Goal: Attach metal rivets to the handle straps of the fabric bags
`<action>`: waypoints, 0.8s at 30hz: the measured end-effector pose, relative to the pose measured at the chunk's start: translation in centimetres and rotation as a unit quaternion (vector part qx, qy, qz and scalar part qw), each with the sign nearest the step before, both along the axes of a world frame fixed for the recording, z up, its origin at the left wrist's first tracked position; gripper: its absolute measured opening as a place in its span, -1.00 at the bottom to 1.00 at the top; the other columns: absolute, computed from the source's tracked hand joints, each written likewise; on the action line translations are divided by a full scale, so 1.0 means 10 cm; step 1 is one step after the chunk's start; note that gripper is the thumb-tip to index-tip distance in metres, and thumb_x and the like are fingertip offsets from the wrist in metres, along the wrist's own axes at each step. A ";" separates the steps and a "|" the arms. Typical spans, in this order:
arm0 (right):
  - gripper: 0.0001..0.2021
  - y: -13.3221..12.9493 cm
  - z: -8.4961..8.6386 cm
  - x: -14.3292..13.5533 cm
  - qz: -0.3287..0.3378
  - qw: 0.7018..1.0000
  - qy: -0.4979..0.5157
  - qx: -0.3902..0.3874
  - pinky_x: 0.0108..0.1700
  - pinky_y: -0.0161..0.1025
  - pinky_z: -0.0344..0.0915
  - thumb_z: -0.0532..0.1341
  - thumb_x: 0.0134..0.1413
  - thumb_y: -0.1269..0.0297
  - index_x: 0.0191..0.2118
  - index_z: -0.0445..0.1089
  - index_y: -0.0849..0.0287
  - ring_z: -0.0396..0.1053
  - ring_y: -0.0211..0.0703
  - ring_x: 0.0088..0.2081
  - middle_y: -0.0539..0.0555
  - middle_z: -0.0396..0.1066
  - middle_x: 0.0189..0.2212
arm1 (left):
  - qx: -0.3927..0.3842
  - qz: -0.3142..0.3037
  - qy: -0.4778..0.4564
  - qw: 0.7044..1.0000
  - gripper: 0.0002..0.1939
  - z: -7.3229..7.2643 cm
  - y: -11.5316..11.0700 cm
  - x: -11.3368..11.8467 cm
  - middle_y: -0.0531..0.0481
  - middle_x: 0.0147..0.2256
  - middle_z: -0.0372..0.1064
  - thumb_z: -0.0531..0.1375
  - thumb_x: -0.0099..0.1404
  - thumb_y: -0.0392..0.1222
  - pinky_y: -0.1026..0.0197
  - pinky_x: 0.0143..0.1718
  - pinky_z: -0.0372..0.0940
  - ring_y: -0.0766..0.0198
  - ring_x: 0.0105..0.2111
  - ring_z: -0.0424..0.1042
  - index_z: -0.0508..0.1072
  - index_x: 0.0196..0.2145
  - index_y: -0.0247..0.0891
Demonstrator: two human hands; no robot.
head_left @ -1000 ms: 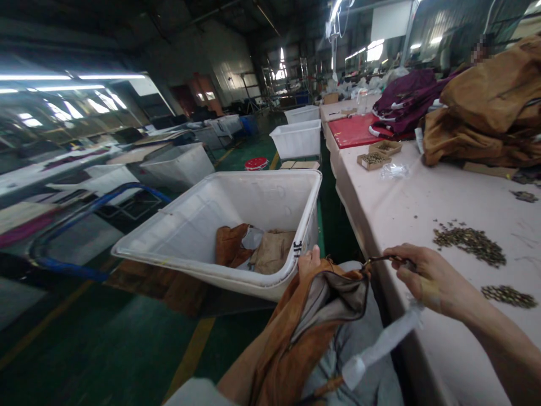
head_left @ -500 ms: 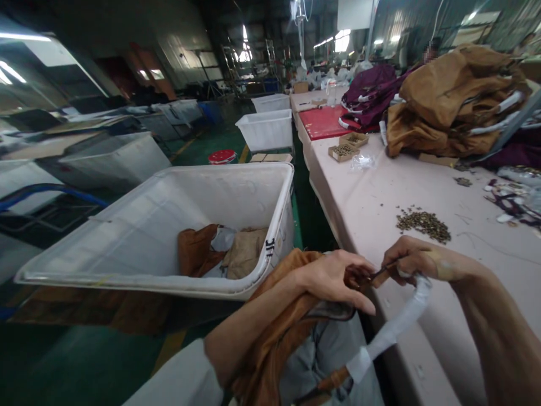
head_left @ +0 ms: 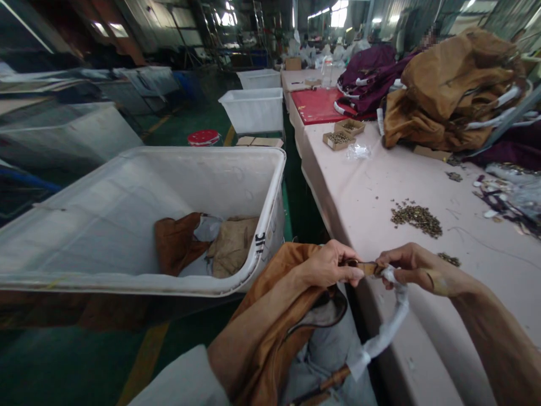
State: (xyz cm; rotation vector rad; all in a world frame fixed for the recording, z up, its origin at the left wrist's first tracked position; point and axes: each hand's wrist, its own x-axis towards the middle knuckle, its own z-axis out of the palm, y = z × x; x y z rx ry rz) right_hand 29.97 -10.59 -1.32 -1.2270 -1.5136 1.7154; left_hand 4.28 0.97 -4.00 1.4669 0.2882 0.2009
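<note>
A brown leather bag point(head_left: 270, 316) lies over my lap, its zipped opening partly spread. My left hand point(head_left: 332, 265) pinches the ring end of a short brown strap tab point(head_left: 367, 268) at the bag's top. On the other side, my right hand point(head_left: 412, 270) grips the strap end where the white-wrapped handle point(head_left: 386, 332) begins. The handle curves down from there to a brown end near my lap. Both hands are close together just off the table edge. A pile of small brass-coloured pieces point(head_left: 418, 220) lies on the table beyond my right hand.
A large white bin point(head_left: 264, 225) at the left holds brown and tan bags. On the pink-covered table point(head_left: 359, 197) are small cardboard boxes point(head_left: 338, 140) of metal pieces, a red sheet point(head_left: 315, 106), and heaped brown point(head_left: 448, 90) and purple bags point(head_left: 367, 73).
My left hand has closed its fingers on the tab, and the strap between my hands is straighter. The view has shifted, so the bin sits further left.
</note>
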 end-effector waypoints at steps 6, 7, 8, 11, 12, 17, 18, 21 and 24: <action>-0.60 -0.43 -0.44 -0.09 0.005 0.975 0.197 -0.105 -0.35 -0.20 0.49 0.37 0.18 0.05 -0.11 0.57 0.38 0.58 -0.01 -0.40 0.33 0.61 -0.31 | -0.093 -0.136 -0.006 0.986 -0.48 -0.18 0.13 0.29 -0.06 -0.51 0.47 0.48 0.09 0.11 0.35 -0.55 0.16 0.42 -0.61 0.27 0.58 -0.24 -0.44; -0.58 -0.50 -0.56 -0.11 -0.016 0.965 0.236 -0.118 -0.39 -0.18 0.50 0.40 0.15 0.03 -0.13 0.56 0.37 0.59 0.02 -0.44 0.34 0.61 -0.33 | -0.119 -0.150 -0.008 0.982 -0.48 -0.22 0.12 0.36 -0.07 -0.51 0.47 0.49 0.07 0.10 0.36 -0.56 0.15 0.42 -0.62 0.26 0.57 -0.24 -0.44; -0.57 -0.55 -0.68 -0.13 -0.043 0.956 0.265 -0.122 -0.43 -0.18 0.50 0.42 0.10 0.01 -0.16 0.56 0.36 0.59 0.03 -0.47 0.33 0.61 -0.37 | -0.146 -0.159 -0.007 0.976 -0.49 -0.27 0.11 0.42 -0.07 -0.51 0.48 0.49 0.07 0.09 0.37 -0.59 0.13 0.44 -0.64 0.25 0.57 -0.25 -0.44; -0.52 -0.64 -0.95 -0.12 -0.123 0.944 0.284 -0.114 -0.49 -0.22 0.49 0.48 -0.02 -0.07 -0.26 0.53 0.35 0.58 0.03 -0.52 0.27 0.60 -0.47 | -0.221 -0.161 -0.009 0.962 -0.53 -0.43 0.07 0.62 -0.08 -0.52 0.47 0.49 0.10 0.06 0.40 -0.64 0.06 0.48 -0.67 0.20 0.55 -0.29 -0.46; -0.51 -0.64 -1.00 -0.10 -0.145 0.944 0.276 -0.109 -0.45 -0.21 0.51 0.48 -0.03 -0.07 -0.26 0.52 0.34 0.59 0.03 -0.48 0.26 0.61 -0.45 | -0.246 -0.156 -0.010 0.957 -0.54 -0.49 0.06 0.67 -0.06 -0.53 0.45 0.48 0.11 0.04 0.40 -0.64 0.10 0.50 -0.69 0.17 0.54 -0.32 -0.46; -0.63 -0.59 -0.83 0.02 -0.186 0.949 0.229 -0.113 -0.20 -0.10 0.55 0.42 0.13 0.06 -0.12 0.48 0.28 0.63 0.03 -0.27 0.29 0.63 -0.24 | -0.326 -0.116 0.017 0.938 -0.55 -0.70 0.07 0.78 0.02 -0.56 0.39 0.49 0.11 0.04 0.26 -0.46 0.38 0.55 -0.70 0.10 0.49 -0.44 -0.45; -0.64 -0.58 -0.75 0.06 -0.171 0.958 0.199 -0.115 -0.18 -0.10 0.54 0.39 0.18 0.08 -0.09 0.48 0.29 0.62 0.04 -0.25 0.30 0.62 -0.22 | -0.326 -0.108 0.022 0.939 -0.55 -0.73 0.07 0.77 0.00 -0.54 0.40 0.49 0.11 0.03 0.26 -0.47 0.38 0.54 -0.70 0.12 0.49 -0.44 -0.45; -0.61 -0.50 -0.56 0.26 -0.158 0.986 0.022 -0.057 -0.15 -0.11 0.51 0.31 0.26 0.04 -0.04 0.50 0.31 0.59 0.00 -0.21 0.29 0.60 -0.18 | -0.325 -0.087 0.024 0.941 -0.54 -0.77 0.04 0.77 -0.03 -0.53 0.42 0.51 0.07 0.03 0.26 -0.49 0.36 0.53 -0.68 0.15 0.49 -0.46 -0.45; -0.57 -0.28 -0.56 0.53 -0.273 0.937 -0.211 0.056 -0.19 -0.13 0.48 0.27 0.21 -0.04 -0.05 0.50 0.27 0.55 -0.03 -0.28 0.22 0.60 -0.21 | -0.327 -0.075 0.032 0.941 -0.52 -0.79 0.00 0.79 -0.04 -0.51 0.44 0.54 0.00 0.03 0.25 -0.49 0.35 0.52 -0.68 0.16 0.51 -0.43 -0.46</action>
